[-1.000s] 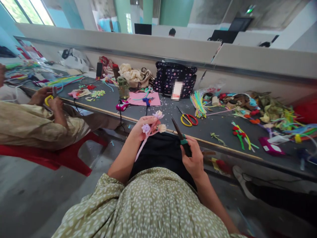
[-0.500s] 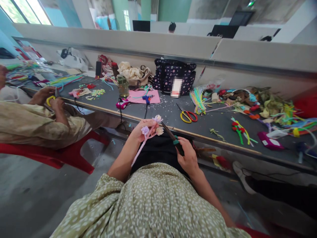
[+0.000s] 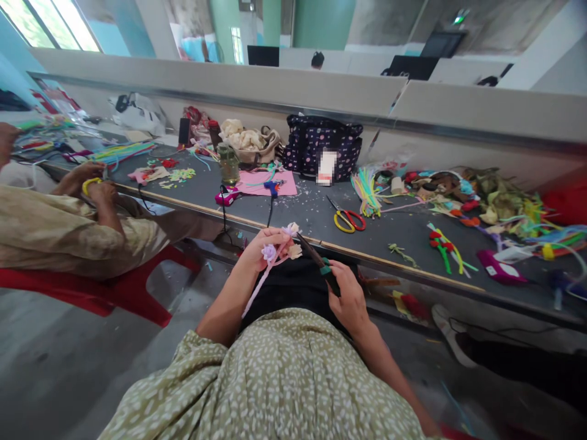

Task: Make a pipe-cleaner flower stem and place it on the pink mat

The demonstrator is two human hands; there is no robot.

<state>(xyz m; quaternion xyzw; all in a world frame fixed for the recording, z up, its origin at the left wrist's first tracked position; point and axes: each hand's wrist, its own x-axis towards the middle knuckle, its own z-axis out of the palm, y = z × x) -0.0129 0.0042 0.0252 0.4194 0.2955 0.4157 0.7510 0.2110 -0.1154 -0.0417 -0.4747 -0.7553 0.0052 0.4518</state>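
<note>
Fuzzy flower sprig (image 3: pixel 269 252) in my left hand (image 3: pixel 257 249)

At twelve o'clock I pinch it, heads ruffled in lilac and cream, fluffy pink stem slanting toward seven. At one, my right hand (image 3: pixel 351 294) curls round a tapered dark tool (image 3: pixel 315 253) aimed at eleven; my grip hides part of its handle, and whether the tip touches the upper bloom (image 3: pixel 291 230) I cannot tell. Beyond, at one, metal scissors (image 3: pixel 345 212) lie on the grey tabletop (image 3: pixel 293 212).
</note>
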